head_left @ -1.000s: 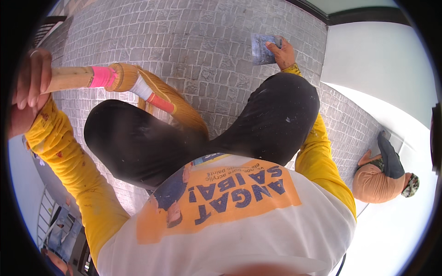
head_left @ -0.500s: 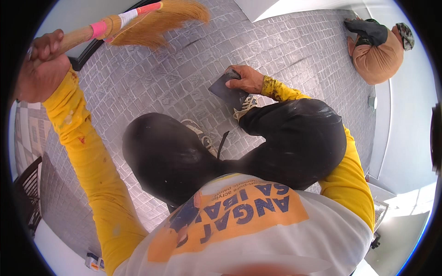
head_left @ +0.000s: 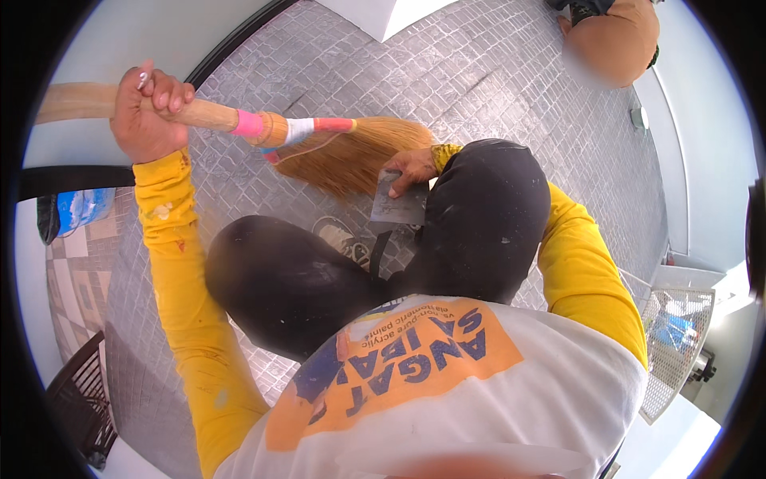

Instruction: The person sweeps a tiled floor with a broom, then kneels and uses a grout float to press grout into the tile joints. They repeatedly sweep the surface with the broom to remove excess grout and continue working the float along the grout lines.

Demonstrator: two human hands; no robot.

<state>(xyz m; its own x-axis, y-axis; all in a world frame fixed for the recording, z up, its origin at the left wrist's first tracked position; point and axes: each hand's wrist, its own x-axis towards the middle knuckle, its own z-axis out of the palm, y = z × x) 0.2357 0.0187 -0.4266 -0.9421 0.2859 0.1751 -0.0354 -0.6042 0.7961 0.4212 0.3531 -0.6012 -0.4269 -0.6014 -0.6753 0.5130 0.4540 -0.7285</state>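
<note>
My left hand (head_left: 150,116), raised at the left, is closed around the wooden handle of a soft straw broom (head_left: 367,156). Pink, white and red bands wrap the broom's neck, and its tan bristles fan out toward my right hand. Between my knees, my right hand (head_left: 411,169) pinches a thin, flat, grey rectangular plate (head_left: 399,209), thumb on its upper face. The bristle tips lie beside or behind this hand; whether they touch it I cannot tell. My right knee partly covers the plate's edge and the wrist.
Grey stone-patterned floor (head_left: 271,72) surrounds me as I crouch. Another person (head_left: 614,44) bends low at the far right by a white wall (head_left: 702,144). A dark slatted piece (head_left: 80,395) stands lower left; a perforated pale panel (head_left: 677,351) stands at right. A small cup (head_left: 639,118) sits near the wall.
My left hand has swung the broom rightward and nearer, bringing its bristles beside my right hand. The plate has come closer to my body and tilted. My view has shifted.
</note>
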